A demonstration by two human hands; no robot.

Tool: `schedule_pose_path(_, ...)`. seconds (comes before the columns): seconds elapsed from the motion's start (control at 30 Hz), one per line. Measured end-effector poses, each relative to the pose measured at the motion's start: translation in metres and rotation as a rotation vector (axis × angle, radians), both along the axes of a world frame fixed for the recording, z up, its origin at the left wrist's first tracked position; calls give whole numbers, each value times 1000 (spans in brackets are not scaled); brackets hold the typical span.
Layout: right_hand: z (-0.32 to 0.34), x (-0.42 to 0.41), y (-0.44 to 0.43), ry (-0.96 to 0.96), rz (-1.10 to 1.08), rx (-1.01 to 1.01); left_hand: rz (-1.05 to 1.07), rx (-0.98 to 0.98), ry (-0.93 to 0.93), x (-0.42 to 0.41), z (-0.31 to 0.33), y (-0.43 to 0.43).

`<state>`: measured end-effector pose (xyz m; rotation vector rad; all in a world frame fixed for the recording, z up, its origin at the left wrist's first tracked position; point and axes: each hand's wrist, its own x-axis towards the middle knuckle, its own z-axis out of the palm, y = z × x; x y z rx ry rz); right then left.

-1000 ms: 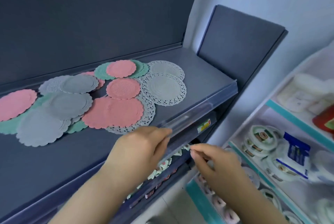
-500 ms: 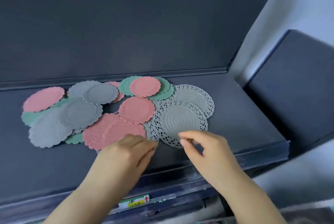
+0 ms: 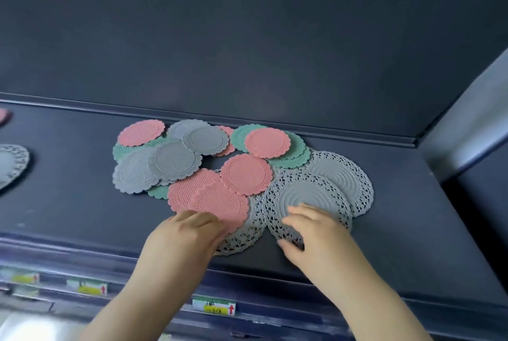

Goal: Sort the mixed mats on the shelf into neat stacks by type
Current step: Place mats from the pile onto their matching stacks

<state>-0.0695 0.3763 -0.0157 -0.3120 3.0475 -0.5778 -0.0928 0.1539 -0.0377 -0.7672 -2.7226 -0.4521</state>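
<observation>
A jumble of round mats lies overlapping on the dark shelf (image 3: pixel 68 203): pink scalloped mats (image 3: pixel 246 173), grey scalloped mats (image 3: pixel 173 160), green scalloped mats (image 3: pixel 291 159) and grey lace-edged mats. My left hand (image 3: pixel 187 233) rests its fingers on the near edge of the front pink mat (image 3: pixel 220 203), which lies over a lace mat (image 3: pixel 242 241). My right hand (image 3: pixel 310 230) has its fingers on top of the front grey lace mat (image 3: pixel 310 192) and its thumb at the near rim, pinching it. Another lace mat (image 3: pixel 341 173) lies behind, partly covered.
At the far left a separate lace mat (image 3: pixel 11 164) and the sliver of a pink mat (image 3: pixel 2 115) lie apart from the pile. The shelf's back wall rises just behind the mats. Price labels (image 3: pixel 214 307) sit on the front rail. A side wall (image 3: pixel 467 134) closes the right end.
Both hands have moved from the shelf's front rail forward onto the mats. The left now touches the front pink mat and the right has taken the lace mat's near edge. The view has swung left.
</observation>
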Motion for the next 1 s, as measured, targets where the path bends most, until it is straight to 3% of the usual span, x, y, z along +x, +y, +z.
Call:
schedule_pose_path(0.33,-1,2,-12,24,-59,51,-10,-137,70,-5,-3,7)
schedule_pose_path(0.57,-2,5,-12,-68,-22,57,-10,-99,123,-9,-7,10)
schedule_pose_path(0.8,-5,0,-6,-42,-16,76,34,-4,92,-9,-6,14)
schedule_pose_path(1.0,0,0,-15,-85,-44,146,58,3,189,-9,-3,8)
